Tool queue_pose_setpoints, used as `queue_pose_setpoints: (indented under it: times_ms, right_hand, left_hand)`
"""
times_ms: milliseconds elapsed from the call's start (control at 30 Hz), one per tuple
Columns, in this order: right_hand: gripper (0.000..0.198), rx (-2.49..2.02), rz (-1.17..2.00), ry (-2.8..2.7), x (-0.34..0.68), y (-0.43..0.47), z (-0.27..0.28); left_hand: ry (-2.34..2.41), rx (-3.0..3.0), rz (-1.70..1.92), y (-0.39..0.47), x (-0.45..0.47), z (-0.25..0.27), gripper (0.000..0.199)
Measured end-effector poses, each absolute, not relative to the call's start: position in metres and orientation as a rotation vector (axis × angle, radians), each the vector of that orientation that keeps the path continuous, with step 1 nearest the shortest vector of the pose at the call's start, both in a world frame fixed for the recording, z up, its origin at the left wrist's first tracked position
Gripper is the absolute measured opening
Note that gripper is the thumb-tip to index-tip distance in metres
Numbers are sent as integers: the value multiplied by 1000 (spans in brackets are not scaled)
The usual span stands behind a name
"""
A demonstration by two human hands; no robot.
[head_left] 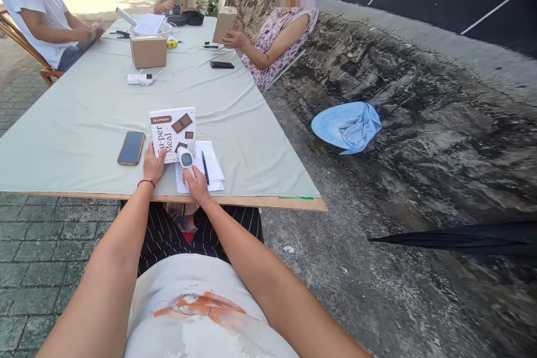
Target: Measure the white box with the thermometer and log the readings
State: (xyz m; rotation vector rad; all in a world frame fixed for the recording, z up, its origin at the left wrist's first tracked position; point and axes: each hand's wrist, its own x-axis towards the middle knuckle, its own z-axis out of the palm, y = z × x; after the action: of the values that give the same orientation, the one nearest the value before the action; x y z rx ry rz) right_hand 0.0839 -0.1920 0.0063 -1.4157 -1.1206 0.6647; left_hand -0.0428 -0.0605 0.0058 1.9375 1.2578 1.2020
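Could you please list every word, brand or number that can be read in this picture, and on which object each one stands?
"NutriMotion": on the white box.
"u-per Meal": on the same box; the first letter is hidden at the left hand.
Lettering on the white T-shirt at the far left: too blurred to read.
Print on the near papers: too small.
Display of the handheld thermometer: no readable number.
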Motion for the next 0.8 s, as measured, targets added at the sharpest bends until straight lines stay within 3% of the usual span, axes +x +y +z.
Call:
queue_pose_setpoints:
  times_ms: [433, 800]
  right_hand:
    - [40, -1311, 786, -1034, 94, -213, 12]
    - [41, -1467, 576, -910, 133, -267, 13]
  left_hand:
    - [1232, 1981, 1222, -55, -44, 6, 62]
    - [1138, 1973, 1252, -49, -48, 7, 77]
